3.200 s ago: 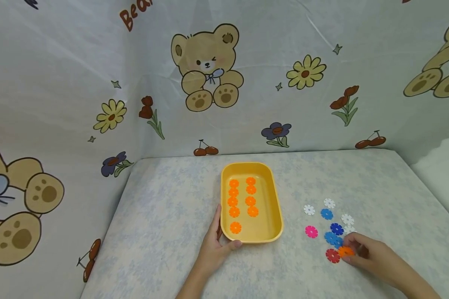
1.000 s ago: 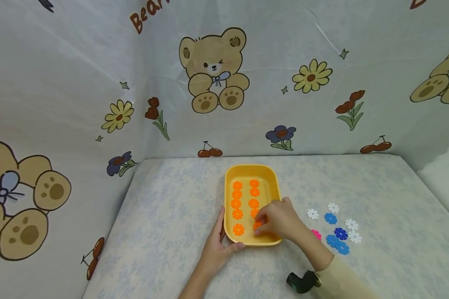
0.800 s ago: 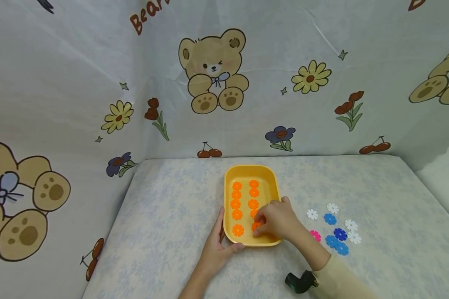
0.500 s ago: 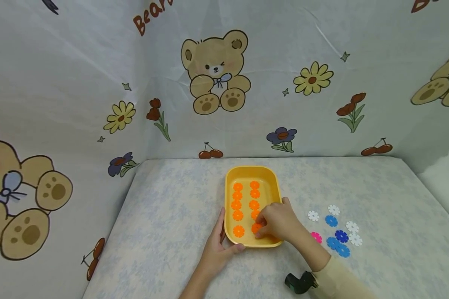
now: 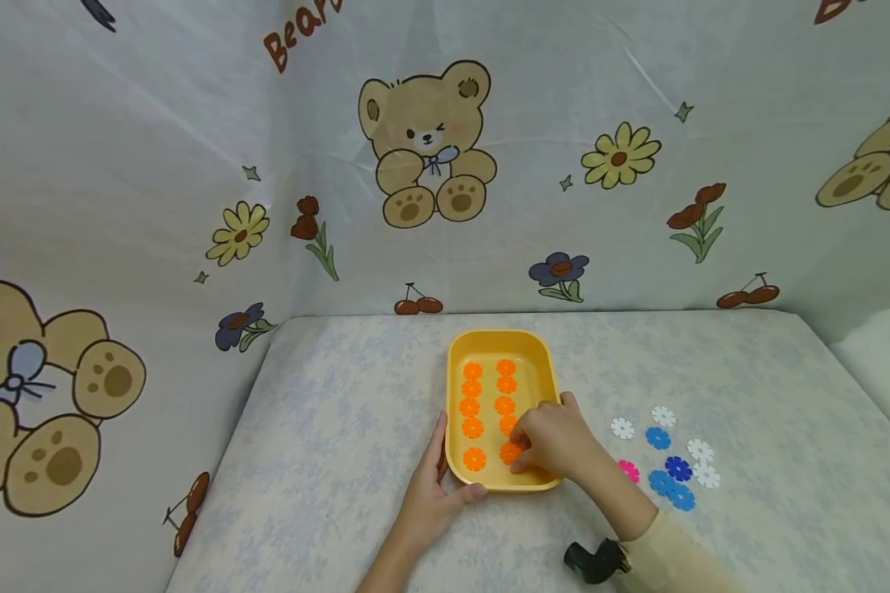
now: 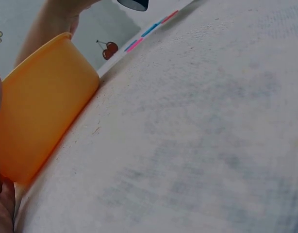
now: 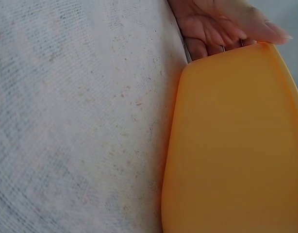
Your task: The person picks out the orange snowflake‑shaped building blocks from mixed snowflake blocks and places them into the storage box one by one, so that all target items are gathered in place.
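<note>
A yellow tray (image 5: 541, 445) lies on the table, with orange flower-shaped discs (image 5: 472, 427) in two columns inside. My left hand (image 5: 426, 498) holds its near left corner, fingers along the outer side and thumb at the front rim. Reaching over the right wall, my right hand (image 5: 552, 436) has thumb and fingertips at the nearest orange disc (image 5: 509, 452) of the right column, pinching it by the tray floor. In the left wrist view, the tray's outer wall (image 6: 47, 102) hides the discs. The right wrist view shows the left thumb (image 7: 265, 31) over the rim.
Right of the tray lie loose flower discs: white (image 5: 700, 450), light blue (image 5: 658, 437), dark blue (image 5: 678, 469) and a pink one (image 5: 628, 470) partly behind the right wrist. A black wrist device (image 5: 597, 562) sits by the right sleeve. A bear-print cloth (image 5: 519, 206) hangs behind.
About three seconds ago my right hand was at an orange disc among the loose ones; it then moved left into the tray. Over the last second both hands stay nearly still.
</note>
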The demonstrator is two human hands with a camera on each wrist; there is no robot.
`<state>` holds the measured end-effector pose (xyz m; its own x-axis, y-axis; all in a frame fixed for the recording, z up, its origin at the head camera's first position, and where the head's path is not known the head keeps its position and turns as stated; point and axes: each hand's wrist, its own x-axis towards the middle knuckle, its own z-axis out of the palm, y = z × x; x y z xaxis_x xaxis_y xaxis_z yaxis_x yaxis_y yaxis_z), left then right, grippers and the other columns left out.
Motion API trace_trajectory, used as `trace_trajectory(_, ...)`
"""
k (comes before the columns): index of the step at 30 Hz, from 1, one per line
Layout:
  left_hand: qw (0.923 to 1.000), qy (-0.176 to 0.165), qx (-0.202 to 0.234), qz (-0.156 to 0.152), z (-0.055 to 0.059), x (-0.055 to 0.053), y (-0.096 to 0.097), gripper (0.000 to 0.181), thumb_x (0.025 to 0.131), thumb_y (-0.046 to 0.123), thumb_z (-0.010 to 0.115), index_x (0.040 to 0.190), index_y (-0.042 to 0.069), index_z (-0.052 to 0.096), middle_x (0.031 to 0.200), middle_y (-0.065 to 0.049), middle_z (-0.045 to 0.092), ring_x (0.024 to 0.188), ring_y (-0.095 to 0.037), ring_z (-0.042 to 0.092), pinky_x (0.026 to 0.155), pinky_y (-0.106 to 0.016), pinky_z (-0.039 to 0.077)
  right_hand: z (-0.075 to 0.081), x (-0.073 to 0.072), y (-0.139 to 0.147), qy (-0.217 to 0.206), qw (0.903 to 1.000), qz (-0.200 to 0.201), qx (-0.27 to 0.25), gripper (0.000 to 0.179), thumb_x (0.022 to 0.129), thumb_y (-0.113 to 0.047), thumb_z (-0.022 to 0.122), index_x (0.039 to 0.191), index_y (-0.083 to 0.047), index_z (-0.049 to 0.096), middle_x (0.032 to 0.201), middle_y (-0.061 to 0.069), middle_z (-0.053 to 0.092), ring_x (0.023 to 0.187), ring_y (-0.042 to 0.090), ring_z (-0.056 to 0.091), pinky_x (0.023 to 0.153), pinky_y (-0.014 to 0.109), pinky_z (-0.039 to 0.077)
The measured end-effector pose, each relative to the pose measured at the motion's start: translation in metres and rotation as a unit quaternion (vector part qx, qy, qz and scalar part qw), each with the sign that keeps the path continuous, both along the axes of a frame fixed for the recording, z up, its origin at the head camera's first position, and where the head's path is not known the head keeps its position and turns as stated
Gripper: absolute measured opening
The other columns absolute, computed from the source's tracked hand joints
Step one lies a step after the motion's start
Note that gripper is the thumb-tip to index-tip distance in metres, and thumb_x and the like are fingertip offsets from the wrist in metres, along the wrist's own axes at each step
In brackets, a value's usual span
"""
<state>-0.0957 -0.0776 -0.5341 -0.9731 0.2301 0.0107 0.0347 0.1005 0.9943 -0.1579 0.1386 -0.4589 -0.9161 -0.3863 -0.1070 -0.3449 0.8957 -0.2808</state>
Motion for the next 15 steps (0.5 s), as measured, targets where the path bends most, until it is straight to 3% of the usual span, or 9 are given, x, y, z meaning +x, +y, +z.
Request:
trace_trajectory(8, 0.9999, -0.001, -0.010, 0.000, 0.000, 0.000, 0.000, 0.106, 0.085, 0.036, 0.078, 0.161, 0.027, 0.005, 0.167, 0.008, 0.008, 0.153, -0.014, 0.016, 0.114, -0.010, 0.023, -0.001, 0.003, 0.002, 0.018, 0.9997, 0.004, -0.018, 0.025, 0.067, -0.039, 0.091, 0.080, -0.021, 0.080, 0.061, -0.017, 0.061, 0.071, 0.010, 0.049, 0.089, 0.051, 0.031)
trace_trajectory(13, 0.9999, -0.002, -0.012, 0.001, 0.002, 0.001, 0.001, 0.105, 0.086, 0.033, 0.078, 0.161, 0.026, 0.005, 0.167, 0.008, 0.009, 0.153, -0.014, 0.017, 0.117, -0.018, 0.024, 0.001, 0.009, 0.005, 0.076, 0.9943, -0.011, -0.074, 0.014, 0.075, -0.032, 0.087, 0.082, -0.023, 0.080, 0.071, -0.015, 0.069, 0.076, 0.012, 0.049, 0.096, 0.060, 0.031)
trace_trajectory(15, 0.9999, -0.004, -0.013, 0.004, 0.002, 0.001, 0.001, 0.105, 0.086, 0.033, 0.079, 0.161, 0.026, 0.006, 0.167, 0.009, 0.009, 0.153, -0.013, 0.017, 0.119, -0.024, 0.024, 0.002, 0.013, 0.006, 0.106, 0.9891, -0.026, -0.099, 0.015, 0.078, -0.030, 0.086, 0.088, -0.022, 0.080, 0.078, -0.014, 0.072, 0.080, 0.013, 0.049, 0.097, 0.057, 0.034)
